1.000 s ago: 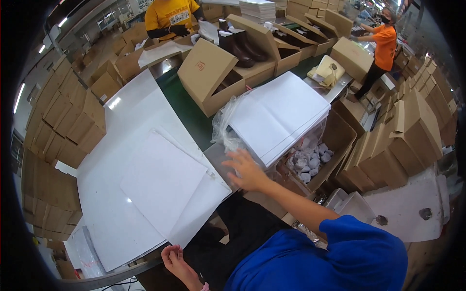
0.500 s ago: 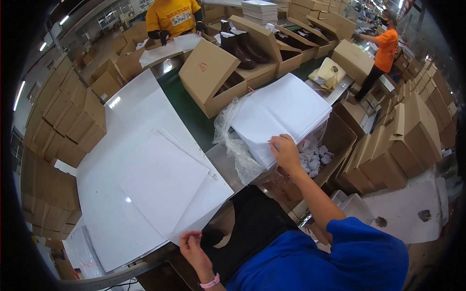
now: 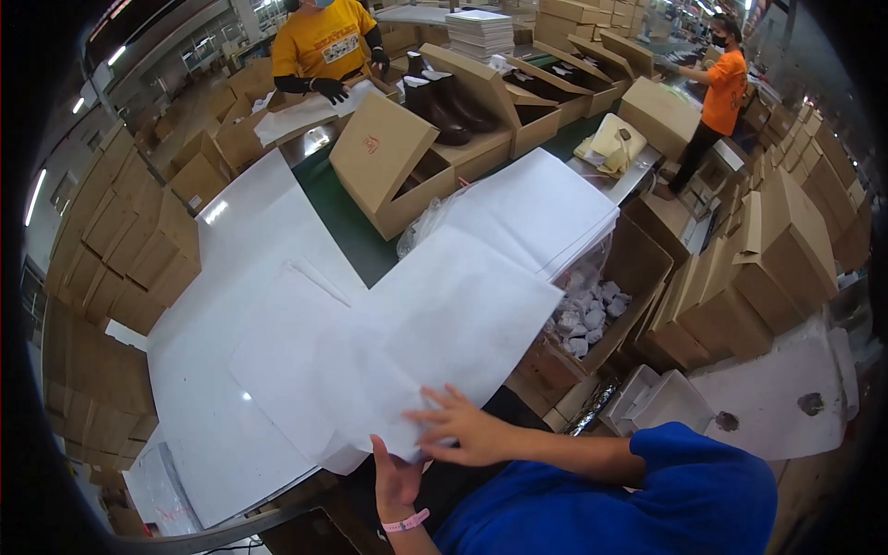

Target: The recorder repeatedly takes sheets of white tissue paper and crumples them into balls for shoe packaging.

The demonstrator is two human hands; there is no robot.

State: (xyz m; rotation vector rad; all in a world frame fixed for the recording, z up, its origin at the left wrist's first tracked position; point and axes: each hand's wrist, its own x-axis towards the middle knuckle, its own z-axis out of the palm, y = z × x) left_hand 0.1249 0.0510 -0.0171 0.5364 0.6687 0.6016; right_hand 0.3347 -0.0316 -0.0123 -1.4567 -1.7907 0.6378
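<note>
Holding: right hand [image 3: 462,433] flat, fingers spread, on white tissue sheet [image 3: 444,324]; left hand [image 3: 396,481] pinches its near edge.
Tip: keep sheet taut & square to bench [image 3: 213,435] near edge (thin paper, creases easily).

white table [image 3: 231,407] lies open leftward; open carton [image 3: 638,277] and stacked boxes [image 3: 786,250] crowd the right.

We're under bright, even overhead light, with fluorescent strips [image 3: 37,196] glowing along the upper left. Glare spots shine on the white table [image 3: 217,215] and shadows fall soft. The fisheye bends straight edges hard toward a black rim. The centre is fairly sharp; things at the far edges smear.
</note>
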